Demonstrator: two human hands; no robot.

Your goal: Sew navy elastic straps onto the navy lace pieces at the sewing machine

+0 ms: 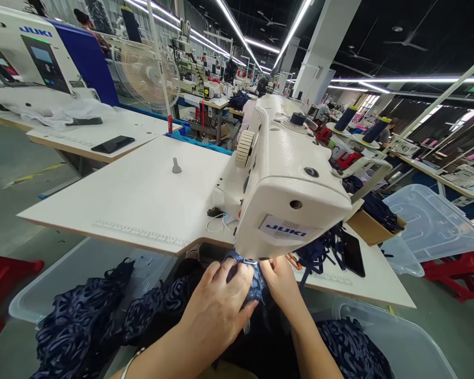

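Note:
Under the head of a white sewing machine (296, 205) lies a blue patterned lace garment (256, 288), lit brightly near the needle area. My left hand (223, 300) grips its left side, fingers bent over the top and thumb at the lower edge. Close by on the right, my right hand (280, 281) pinches the garment's right edge; its fingertips are partly hidden by the machine head. The needle and presser foot cannot be made out clearly.
Dark blue patterned garments (82, 310) hang over a clear plastic bin at left; more garments (353, 347) fill a bin at right. Navy straps (319, 252), orange-handled scissors (293, 261) and a phone (353, 254) lie right of the machine. A grey metal piece (176, 166) rests on the tabletop (142, 195).

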